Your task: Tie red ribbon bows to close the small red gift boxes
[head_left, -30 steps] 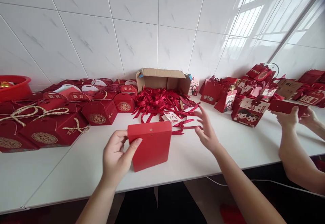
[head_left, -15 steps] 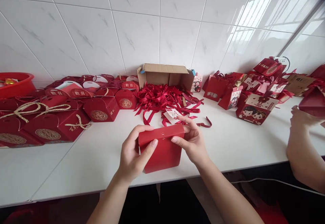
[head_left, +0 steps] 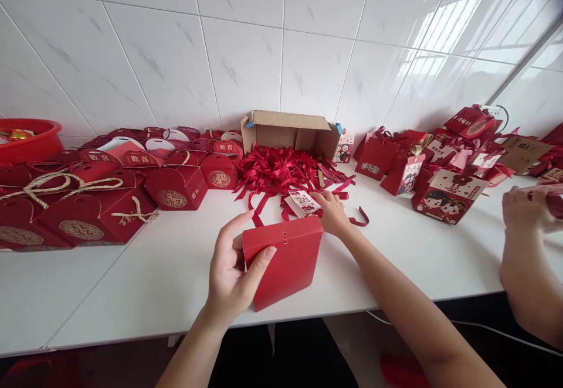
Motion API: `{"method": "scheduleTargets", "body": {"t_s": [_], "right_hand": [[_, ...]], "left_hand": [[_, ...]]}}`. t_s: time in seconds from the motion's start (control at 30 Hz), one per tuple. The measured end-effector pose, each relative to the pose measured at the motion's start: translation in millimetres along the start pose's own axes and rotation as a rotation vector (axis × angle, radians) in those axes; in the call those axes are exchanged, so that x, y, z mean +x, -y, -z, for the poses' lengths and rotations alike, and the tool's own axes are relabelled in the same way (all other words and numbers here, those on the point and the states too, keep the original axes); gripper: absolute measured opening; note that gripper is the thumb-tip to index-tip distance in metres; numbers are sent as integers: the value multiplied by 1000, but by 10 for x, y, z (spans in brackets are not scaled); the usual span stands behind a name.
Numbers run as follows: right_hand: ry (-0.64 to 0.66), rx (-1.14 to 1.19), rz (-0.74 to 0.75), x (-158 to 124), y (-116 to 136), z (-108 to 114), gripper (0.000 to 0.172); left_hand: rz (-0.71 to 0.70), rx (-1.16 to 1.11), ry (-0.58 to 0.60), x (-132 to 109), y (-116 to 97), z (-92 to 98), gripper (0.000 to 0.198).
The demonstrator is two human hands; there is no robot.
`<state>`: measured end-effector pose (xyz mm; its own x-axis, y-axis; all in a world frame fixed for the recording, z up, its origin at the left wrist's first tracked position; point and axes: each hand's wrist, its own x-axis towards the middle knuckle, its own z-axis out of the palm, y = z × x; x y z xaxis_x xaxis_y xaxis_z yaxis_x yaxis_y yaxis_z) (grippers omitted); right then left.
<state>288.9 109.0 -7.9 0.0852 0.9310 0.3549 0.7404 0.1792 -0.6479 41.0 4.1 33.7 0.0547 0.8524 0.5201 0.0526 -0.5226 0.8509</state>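
My left hand (head_left: pixel 231 265) is closed on the left side of a red paper gift box (head_left: pixel 285 265), thumb on its front face and fingers behind. The box is tilted above the table's front edge, with small punched holes near its top fold. Beyond it, my right hand (head_left: pixel 333 211) reaches to the right edge of a white printed card (head_left: pixel 303 203), fingers stretched towards it. My right thumb is mostly hidden. That card lies on loose red ribbons (head_left: pixel 281 168) spilling from a cardboard carton (head_left: pixel 290 119).
Red gift boxes with cord bows (head_left: pixel 101 206) crowd the left, beside a red plastic basin (head_left: pixel 30 142). Printed red gift boxes (head_left: pixel 448 194) are piled at the right. A co-worker's hand (head_left: pixel 528 209) holds a red item at the far right. A tiled wall (head_left: pixel 241 54) stands behind.
My right hand has let go of the box and moved forward to the printed card. My left hand keeps the box, now tilted more. The co-worker's held item is lower.
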Motion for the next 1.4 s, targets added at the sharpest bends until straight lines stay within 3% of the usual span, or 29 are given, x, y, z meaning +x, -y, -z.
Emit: {"method": "scheduleTargets", "body": {"t_s": [0.13,0.3,0.43,0.57,0.73,0.83,1.03,1.2,1.4], "right_hand": [[-116,-13,38,10,-2,-91,14],[-350,112,55,-8,93,167,22],[-477,404,230,-351,423,406,14],[-349,662,452,-750,777,468,13],[-170,794,415,-909,943,379,13],[-144,786,430,-894,948,327,15],[-214,696,485,-911,871,296,23],[5,647,593,-978,755,354,26],[167,403,651,-1017,651,502,28]], "left_hand": [[15,52,29,9,-30,-6,12],[63,41,10,-7,-46,-6,8],[-81,104,11,-17,-20,-3,5],[-113,65,37,-31,19,-24,9],[-147,57,1,-47,62,-62,9],[-161,48,3,-54,62,-70,8],[-102,13,-16,-98,87,-99,5],[-10,-151,-20,-113,95,-127,44],[84,-243,103,-139,50,-79,23]]}}
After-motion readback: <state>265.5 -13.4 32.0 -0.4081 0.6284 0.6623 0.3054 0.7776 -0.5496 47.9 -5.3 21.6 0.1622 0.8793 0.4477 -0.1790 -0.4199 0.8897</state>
